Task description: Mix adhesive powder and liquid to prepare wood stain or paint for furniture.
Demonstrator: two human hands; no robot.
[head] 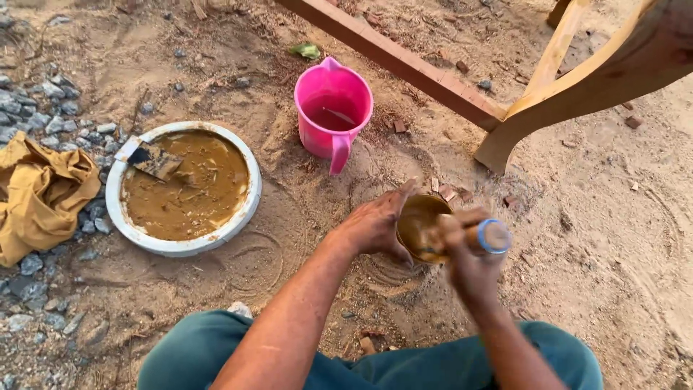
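From my feed the scene sits in soft, warm daylight, evenly bright, with no hard sun patches. Shadows are faint and diffuse: a weak one under the wooden leg [505,141] far right, another hugging the near side of the basin [249,206]. The pink jug [333,108] is saturated but not blown out, and the wet mud in the basin gives only a dull sheen. The right hand [473,263] is smeared by motion blur, as is the blue-ringed handle [493,236] it grips; the left hand [375,224] is sharper. Ground texture looks soft and compressed. Wide-lens stretch shows along the edges.
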